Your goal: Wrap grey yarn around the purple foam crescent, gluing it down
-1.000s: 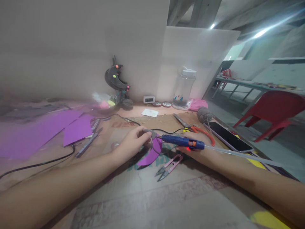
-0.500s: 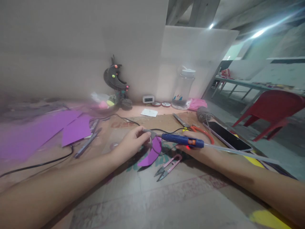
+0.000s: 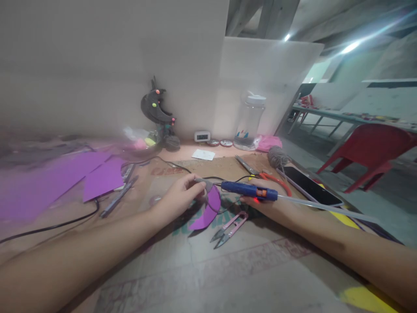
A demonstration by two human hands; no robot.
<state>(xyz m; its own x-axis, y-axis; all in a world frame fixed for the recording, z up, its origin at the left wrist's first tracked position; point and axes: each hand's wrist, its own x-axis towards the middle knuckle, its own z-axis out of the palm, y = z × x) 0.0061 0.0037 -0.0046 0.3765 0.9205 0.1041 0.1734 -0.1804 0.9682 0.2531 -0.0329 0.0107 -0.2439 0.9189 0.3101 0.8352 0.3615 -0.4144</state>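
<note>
1. Only the purple crescent (image 3: 214,208) had shifted slightly since the earlier head-view frame, its lower tip dipping; I saw little else change.
2. My left hand (image 3: 182,193) pinched its grey upper end over the table's (image 3: 224,152) middle, presumably to steady it by the nozzle.
3. My right hand (image 3: 269,209) was wrapped round the blue glue gun (image 3: 239,189), aiming it leftward; I couldn't tell whether nozzle and crescent touched.
4. Pink snips (image 3: 243,220) lay near that hand, probably for easy reach; the phone (image 3: 311,187) lay along the table's right edge.

Bare left hand (image 3: 183,190), bare right hand (image 3: 265,208), bare, smoothly tapering forearms (image 3: 97,253)
</note>
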